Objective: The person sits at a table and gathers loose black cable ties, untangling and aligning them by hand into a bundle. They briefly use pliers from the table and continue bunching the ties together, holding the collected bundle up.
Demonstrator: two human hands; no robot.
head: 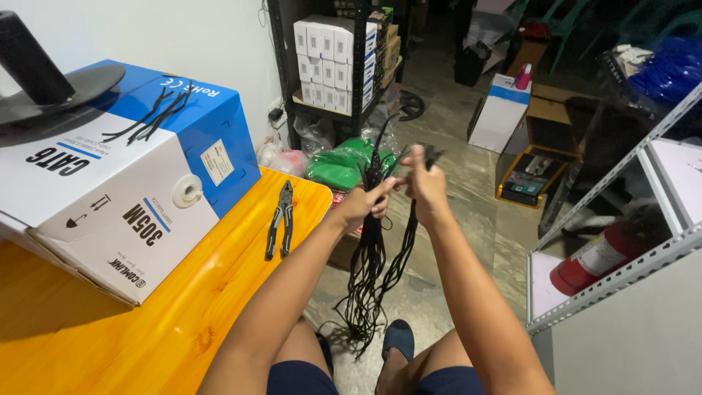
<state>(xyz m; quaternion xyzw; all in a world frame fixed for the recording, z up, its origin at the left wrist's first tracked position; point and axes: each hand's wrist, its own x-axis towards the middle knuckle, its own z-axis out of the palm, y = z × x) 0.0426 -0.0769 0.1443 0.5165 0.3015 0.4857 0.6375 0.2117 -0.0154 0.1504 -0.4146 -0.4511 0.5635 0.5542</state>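
Both hands meet at centre frame, left hand [363, 205] and right hand [426, 183] clamped on a hanging bundle of black ties [369, 278]; pliers [280, 219] at nine o'clock on the table [183, 322].

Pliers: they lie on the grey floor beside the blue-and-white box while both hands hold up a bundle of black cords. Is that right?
Not quite. The head view shows the pliers lying on the orange table, not the floor, beside the blue-and-white box. The left hand and right hand do hold up the bundle of black cords.
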